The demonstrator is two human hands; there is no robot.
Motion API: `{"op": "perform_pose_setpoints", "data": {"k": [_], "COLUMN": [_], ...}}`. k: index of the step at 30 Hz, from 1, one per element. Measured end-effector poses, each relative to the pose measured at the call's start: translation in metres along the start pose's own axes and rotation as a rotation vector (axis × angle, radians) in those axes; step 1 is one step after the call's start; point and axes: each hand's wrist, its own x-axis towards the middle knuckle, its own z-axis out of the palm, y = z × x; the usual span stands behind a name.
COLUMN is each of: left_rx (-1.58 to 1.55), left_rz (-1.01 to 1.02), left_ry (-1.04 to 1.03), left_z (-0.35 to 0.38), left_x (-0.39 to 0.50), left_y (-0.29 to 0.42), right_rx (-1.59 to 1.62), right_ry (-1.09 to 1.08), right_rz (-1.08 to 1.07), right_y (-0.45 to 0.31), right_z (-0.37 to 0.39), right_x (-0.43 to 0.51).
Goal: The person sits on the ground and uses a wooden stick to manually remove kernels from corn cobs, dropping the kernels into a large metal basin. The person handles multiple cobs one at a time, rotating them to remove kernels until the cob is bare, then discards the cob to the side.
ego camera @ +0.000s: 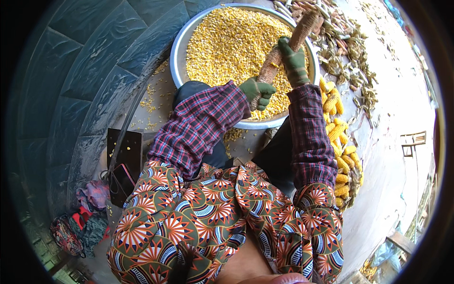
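Note:
A wide metal basin (174, 53) full of loose yellow corn kernels (230, 46) lies before me, close to my knees. My left hand (251, 89), in a green glove, is closed around the lower part of a mostly bare corncob (269, 67). A few yellow kernels cling to that cob. My right hand (295, 65), gloved as well, grips a second stripped cob (305, 28) that points up and away over the basin's far right rim. The upper end of the left cob meets my right hand; the exact contact is hidden by the fingers.
Yellow ears of corn (342, 136) are piled along my right side. Beyond them spreads a heap of husks and bare cobs (349, 42). Kernels (149, 103) are scattered on the floor at left, near a dark board (122, 145) and bundled cloth (88, 227). A tiled wall (85, 71) bounds the left.

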Motion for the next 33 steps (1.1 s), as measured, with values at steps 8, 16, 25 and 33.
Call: {"op": "perform_pose_setpoints", "data": {"k": [8, 16, 25, 33], "left_rx": [0.223, -0.608, -1.04, 0.369], "left_rz": [-0.071, -0.33, -0.276, -0.108], "left_ry": [0.302, -0.426, -1.121, -0.038], "left_z": [-0.003, -0.039, -0.04, -0.014], "left_x": [-0.01, -0.004, 0.016, -0.022], "left_y": [-0.02, -0.035, -0.05, -0.029], "right_rx": [-0.173, 0.036, 0.003, -0.238], "right_ry": [-0.218, -0.166, -0.187, -0.394], "right_rz": [0.058, 0.038, 0.104, 0.242], "right_y": [0.001, 0.005, -0.041, -0.065], "right_z": [0.03, 0.02, -0.029, -0.029], "right_x": [-0.036, -0.019, 0.007, -0.019]}}
